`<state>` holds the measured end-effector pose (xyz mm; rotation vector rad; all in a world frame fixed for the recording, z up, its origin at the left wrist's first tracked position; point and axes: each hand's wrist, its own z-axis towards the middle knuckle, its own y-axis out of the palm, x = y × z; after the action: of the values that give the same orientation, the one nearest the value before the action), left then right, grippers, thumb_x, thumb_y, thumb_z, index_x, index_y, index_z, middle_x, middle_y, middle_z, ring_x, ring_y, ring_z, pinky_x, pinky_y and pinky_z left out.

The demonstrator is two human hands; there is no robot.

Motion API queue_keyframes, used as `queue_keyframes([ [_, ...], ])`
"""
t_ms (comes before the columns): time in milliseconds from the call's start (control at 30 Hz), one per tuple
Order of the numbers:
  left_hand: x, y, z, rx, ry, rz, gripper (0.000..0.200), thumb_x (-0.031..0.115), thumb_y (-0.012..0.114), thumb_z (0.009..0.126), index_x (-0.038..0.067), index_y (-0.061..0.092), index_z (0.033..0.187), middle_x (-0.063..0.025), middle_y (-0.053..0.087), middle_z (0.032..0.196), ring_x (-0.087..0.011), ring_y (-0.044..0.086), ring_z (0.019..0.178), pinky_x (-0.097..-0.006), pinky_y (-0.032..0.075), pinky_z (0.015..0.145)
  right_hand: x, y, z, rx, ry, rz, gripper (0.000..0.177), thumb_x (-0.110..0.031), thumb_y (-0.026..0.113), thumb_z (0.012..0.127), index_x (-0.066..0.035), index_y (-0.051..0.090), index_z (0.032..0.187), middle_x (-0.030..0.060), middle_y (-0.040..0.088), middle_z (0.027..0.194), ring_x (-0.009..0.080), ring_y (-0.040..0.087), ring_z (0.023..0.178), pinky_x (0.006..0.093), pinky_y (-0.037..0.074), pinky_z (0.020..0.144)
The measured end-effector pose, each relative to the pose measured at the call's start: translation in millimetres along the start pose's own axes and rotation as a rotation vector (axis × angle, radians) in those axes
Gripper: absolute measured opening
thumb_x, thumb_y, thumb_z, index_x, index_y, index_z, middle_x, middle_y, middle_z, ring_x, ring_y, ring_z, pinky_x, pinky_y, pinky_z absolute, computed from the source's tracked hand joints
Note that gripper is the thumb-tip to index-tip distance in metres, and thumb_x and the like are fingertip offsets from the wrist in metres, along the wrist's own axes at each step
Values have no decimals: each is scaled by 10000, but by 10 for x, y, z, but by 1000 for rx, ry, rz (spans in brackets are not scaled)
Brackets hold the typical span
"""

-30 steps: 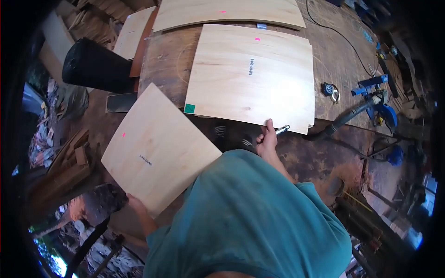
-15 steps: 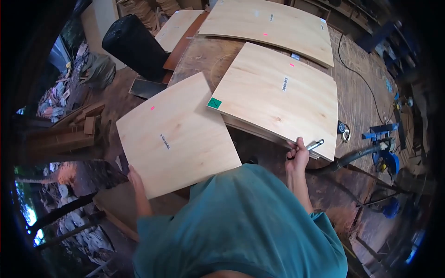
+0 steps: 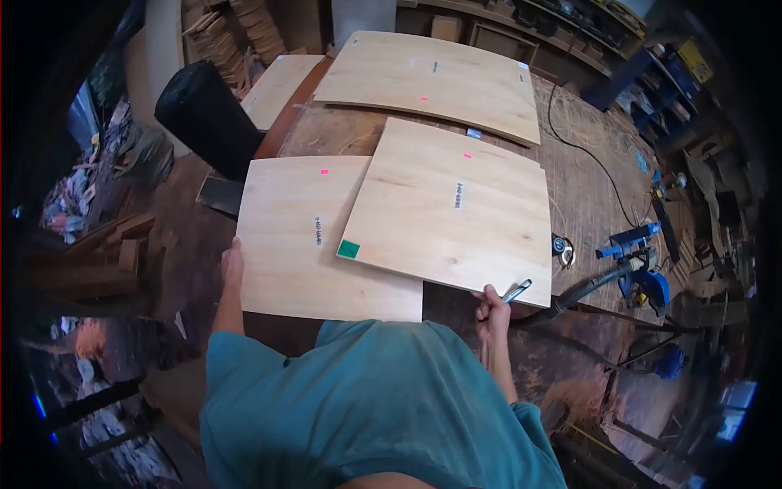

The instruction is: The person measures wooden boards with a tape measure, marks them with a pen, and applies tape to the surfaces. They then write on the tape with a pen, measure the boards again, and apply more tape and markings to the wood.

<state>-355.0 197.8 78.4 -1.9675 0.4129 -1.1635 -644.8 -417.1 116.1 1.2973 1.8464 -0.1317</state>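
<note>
From where I stand: cluttered workshop, scuffed bench (image 3: 590,183) across centre and upper right of the frame. Upper panel (image 3: 432,216), mid-frame, its lower-left corner over the right side of the lower panel (image 3: 285,236), left of centre — that overlap matters most; lower panel's long axis unclear, part hidden. Left hand (image 3: 233,265) is nearer, gripping its left edge, fingertips hidden. Right hand (image 3: 494,315) meets upper panel's bottom edge — fingers closed round a pen-like tool (image 3: 517,291).
</note>
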Motion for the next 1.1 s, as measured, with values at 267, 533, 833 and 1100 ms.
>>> queue_keyframes([
  [267,552,1086,321,-176,-38,-171,826,636,510,1033,-125,640,1327,-252,675,1368,-360,597,1334,-446,446,1108,158,-47,10,21,-111,13,183,-121,792,922,-1,666,868,167,740,786,91,401,416,273,316,406],
  [533,1577,1838,-310,-467,-34,-441,713,528,517,1074,-45,529,1498,-189,591,1497,-299,544,1392,-419,403,1168,155,-10,184,-13,-58,-25,185,-126,817,895,1,683,884,133,715,752,88,426,443,262,317,409],
  [833,1911,2561,-323,-903,14,-701,560,417,504,1108,-22,594,1444,-149,676,1397,-231,617,1295,-366,448,1111,294,136,462,32,-79,-73,188,-177,782,946,-35,671,891,106,700,737,79,378,443,263,292,430],
  [1100,2097,2671,-30,-903,217,-521,428,336,530,1078,24,729,1293,-114,753,1220,-185,684,1099,-351,515,959,83,305,261,48,-98,-86,202,-172,792,931,-117,603,882,-41,460,623,64,359,456,251,272,430],
])
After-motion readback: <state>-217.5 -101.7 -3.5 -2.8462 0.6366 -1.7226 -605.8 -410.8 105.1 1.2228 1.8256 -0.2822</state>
